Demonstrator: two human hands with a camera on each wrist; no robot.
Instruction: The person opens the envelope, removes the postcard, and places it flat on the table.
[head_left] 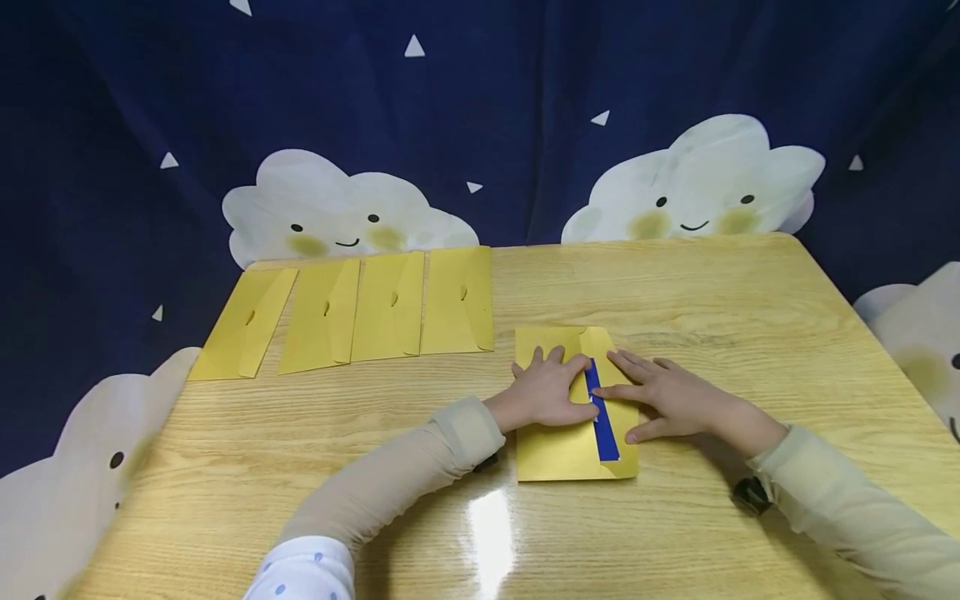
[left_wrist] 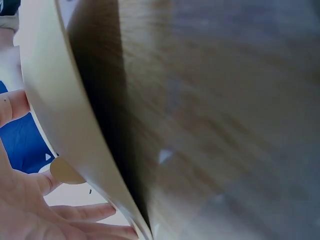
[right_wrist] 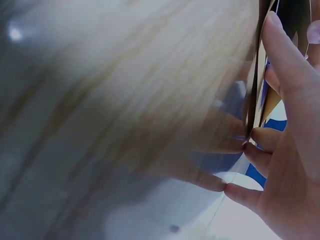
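A yellow envelope (head_left: 551,457) lies on the table in front of me, its flap (head_left: 624,421) on the right side. A dark blue strip (head_left: 608,442) shows between the body and the flap. My left hand (head_left: 546,393) rests spread on the envelope body, with thumb and forefinger at the strip's left edge. From the right, my right hand (head_left: 675,402) touches the flap with fairly straight fingers; one fingertip reaches the strip. The left wrist view shows the envelope (left_wrist: 60,85) edge-on beside the left hand (left_wrist: 30,205). In the right wrist view, right-hand fingertips (right_wrist: 250,192) touch the tabletop beside the envelope.
Several yellow envelopes stand in a row at the back left of the wooden table (head_left: 337,450), the rightmost envelope (head_left: 453,321) nearest the hands. Behind hangs a dark blue curtain (head_left: 510,92) with white clouds.
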